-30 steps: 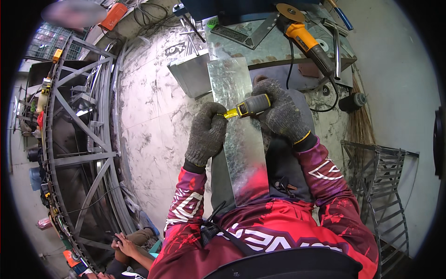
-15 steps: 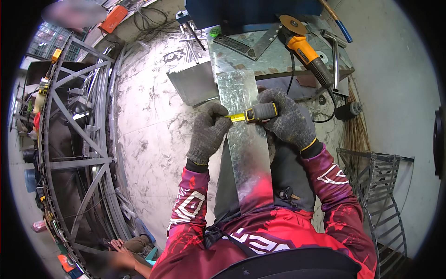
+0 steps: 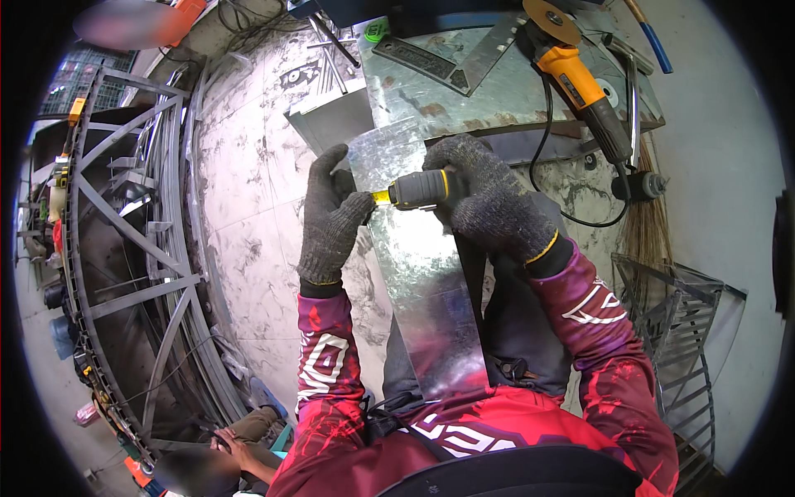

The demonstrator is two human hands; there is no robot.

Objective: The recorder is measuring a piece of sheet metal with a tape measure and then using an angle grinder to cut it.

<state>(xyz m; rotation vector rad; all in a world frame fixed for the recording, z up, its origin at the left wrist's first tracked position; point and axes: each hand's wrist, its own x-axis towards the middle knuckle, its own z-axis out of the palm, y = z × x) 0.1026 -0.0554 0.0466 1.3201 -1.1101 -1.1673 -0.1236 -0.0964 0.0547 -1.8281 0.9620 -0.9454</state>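
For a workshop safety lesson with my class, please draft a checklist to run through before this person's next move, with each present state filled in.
1. Hands covered: ok; left hand and right hand wear grey knitted gloves.
2. Tape measure held: ok; in the right hand, above the sheet-metal strip.
3. Tape end at the strip's left edge: cannot tell; the left glove hides it.
4. Bench top clear: not ok; angle grinder and steel square lie there.
5. Grinder unplugged: cannot tell; no plug visible.

Orng/blk grinder (image 3: 576,81), metal sq. (image 3: 426,66), blu-hndl tool (image 3: 653,43)
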